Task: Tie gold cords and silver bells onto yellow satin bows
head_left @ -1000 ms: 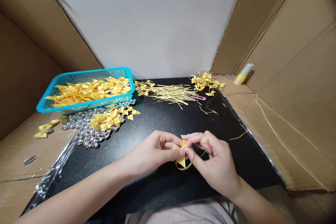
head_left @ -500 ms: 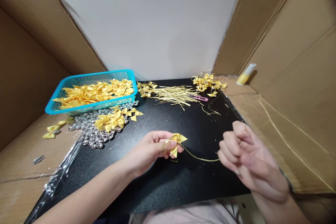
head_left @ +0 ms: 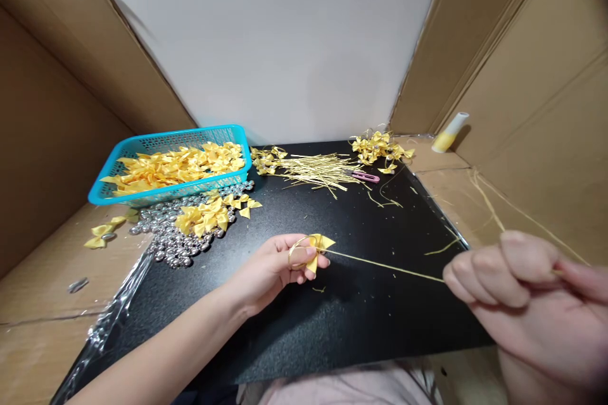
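Observation:
Between thumb and fingers, my left hand point(head_left: 289, 259) pinches a yellow ribbon bow point(head_left: 321, 243) above the black table point(head_left: 294, 323). A loop of gold cord circles my left thumb at the bow. From the bow a thin yellow thread point(head_left: 384, 266) runs taut to my right hand point(head_left: 508, 278), which is closed on it at the right side. Whether a bead sits inside the bow is hidden by my fingers.
A turquoise basket point(head_left: 95, 193) of yellow bows stands at the left, with silver beads point(head_left: 166, 247) and loose bows point(head_left: 204, 218) before it. Gold cords point(head_left: 318, 169), a pink cutter point(head_left: 365, 176) and finished-looking bows point(head_left: 377, 149) lie behind. A thread cone point(head_left: 449, 133) stands at right.
My right hand has moved right and toward the camera, drawing the slack thread straight. My left hand still holds the bow, and the gold loop around its thumb shows more.

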A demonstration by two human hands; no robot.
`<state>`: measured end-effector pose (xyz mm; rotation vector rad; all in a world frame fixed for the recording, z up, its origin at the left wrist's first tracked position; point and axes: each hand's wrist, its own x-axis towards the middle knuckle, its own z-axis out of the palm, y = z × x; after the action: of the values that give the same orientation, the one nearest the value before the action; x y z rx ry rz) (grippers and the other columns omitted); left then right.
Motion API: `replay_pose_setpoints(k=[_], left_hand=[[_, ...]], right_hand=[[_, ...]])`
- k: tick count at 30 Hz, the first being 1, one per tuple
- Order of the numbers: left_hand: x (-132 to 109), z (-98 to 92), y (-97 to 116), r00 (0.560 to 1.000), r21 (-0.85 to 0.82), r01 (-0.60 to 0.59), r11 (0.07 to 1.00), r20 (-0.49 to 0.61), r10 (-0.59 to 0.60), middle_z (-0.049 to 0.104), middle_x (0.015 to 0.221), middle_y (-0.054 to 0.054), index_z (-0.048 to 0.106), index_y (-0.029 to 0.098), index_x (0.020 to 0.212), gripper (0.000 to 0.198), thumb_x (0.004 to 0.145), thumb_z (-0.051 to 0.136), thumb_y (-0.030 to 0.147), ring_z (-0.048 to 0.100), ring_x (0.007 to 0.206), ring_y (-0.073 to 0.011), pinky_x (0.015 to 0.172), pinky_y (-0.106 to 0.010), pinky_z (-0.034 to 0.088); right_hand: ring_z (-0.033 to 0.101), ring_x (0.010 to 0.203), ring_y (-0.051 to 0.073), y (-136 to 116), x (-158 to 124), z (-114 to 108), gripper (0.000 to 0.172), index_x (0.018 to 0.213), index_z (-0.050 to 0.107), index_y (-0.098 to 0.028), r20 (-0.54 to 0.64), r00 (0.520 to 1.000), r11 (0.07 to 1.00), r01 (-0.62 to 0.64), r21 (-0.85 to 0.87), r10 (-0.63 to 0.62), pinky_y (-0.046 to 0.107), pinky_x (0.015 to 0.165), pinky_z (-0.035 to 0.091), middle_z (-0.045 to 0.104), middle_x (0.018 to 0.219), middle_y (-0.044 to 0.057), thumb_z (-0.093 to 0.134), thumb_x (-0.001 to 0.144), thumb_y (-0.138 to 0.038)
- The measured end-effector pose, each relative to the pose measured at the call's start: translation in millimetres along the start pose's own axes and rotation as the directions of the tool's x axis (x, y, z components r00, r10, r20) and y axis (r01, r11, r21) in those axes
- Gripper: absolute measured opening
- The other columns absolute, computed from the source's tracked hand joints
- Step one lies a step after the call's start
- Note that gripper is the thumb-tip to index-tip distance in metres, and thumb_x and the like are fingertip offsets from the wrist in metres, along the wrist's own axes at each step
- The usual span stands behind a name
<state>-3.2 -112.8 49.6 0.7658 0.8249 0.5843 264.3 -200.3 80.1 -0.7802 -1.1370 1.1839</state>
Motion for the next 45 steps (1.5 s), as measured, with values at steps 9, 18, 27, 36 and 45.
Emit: replay_pose_setpoints(k=[9,18,27,36,45], left_hand=[[-5.3,8.1,1.9,0.998,0.032,0.048,0.998,-0.031,-0.047,0.072,0.075,-0.003,0.075,0.015,0.079,0.024,0.066,0.085,0.033,0.057,0.061,-0.0075,0.053,-0.015,0.043],[-6.7,12.4,7.1,0.994,0.014,0.065,0.998,-0.084,-0.063,0.067,0.082,-0.002,0.077,0.014,0.086,0.035,0.060,0.089,0.034,0.055,0.076,-0.0106,0.071,-0.022,0.044],[-5.9,20.9,11.7,0.990,0.023,0.084,0.996,-0.119,-0.080,0.070,0.086,-0.003,0.077,0.018,0.088,0.033,0.061,0.088,0.034,0.055,0.081,-0.0134,0.069,-0.021,0.039],[-9.0,28.0,15.0,0.987,0.164,0.052,0.985,-0.160,-0.026,0.069,0.081,-0.004,0.078,0.015,0.084,0.036,0.060,0.086,0.041,0.049,0.073,-0.0126,0.065,-0.021,0.035],[-12.3,34.3,12.8,0.986,0.028,0.115,0.993,-0.125,-0.111,0.066,0.077,-0.003,0.077,0.014,0.079,0.033,0.057,0.089,0.036,0.050,0.072,-0.0125,0.064,-0.022,0.036]], right_hand=[[0.029,0.057,0.013,19.7,12.5,35.9,0.037,0.065,0.035,-0.020,0.145,0.981,0.964,-0.086,-0.250,0.126,0.031,0.054,0.022,0.029,0.062,-0.003,0.037,0.099,-0.034],[0.023,0.057,0.013,23.2,23.7,31.0,0.035,0.065,0.034,-0.020,0.060,0.994,0.977,-0.082,-0.195,0.095,0.030,0.053,0.020,0.027,0.061,-0.004,0.039,0.097,-0.031],[0.029,0.048,0.011,32.9,33.0,44.5,0.030,0.063,0.037,-0.021,0.252,0.936,0.955,-0.279,0.100,0.247,0.034,0.083,0.037,0.033,0.052,-0.007,0.038,0.092,-0.027],[0.041,0.058,0.012,34.8,24.7,57.6,0.029,0.065,0.038,-0.022,0.012,0.998,0.989,-0.054,-0.135,0.056,0.038,0.090,0.043,0.040,0.061,-0.005,0.049,0.090,-0.030],[0.065,0.069,0.017,43.8,28.7,71.9,0.038,0.067,0.031,-0.024,-0.102,0.991,0.881,0.032,-0.472,-0.091,0.032,0.070,0.053,0.065,0.074,0.000,0.066,0.074,-0.012]])
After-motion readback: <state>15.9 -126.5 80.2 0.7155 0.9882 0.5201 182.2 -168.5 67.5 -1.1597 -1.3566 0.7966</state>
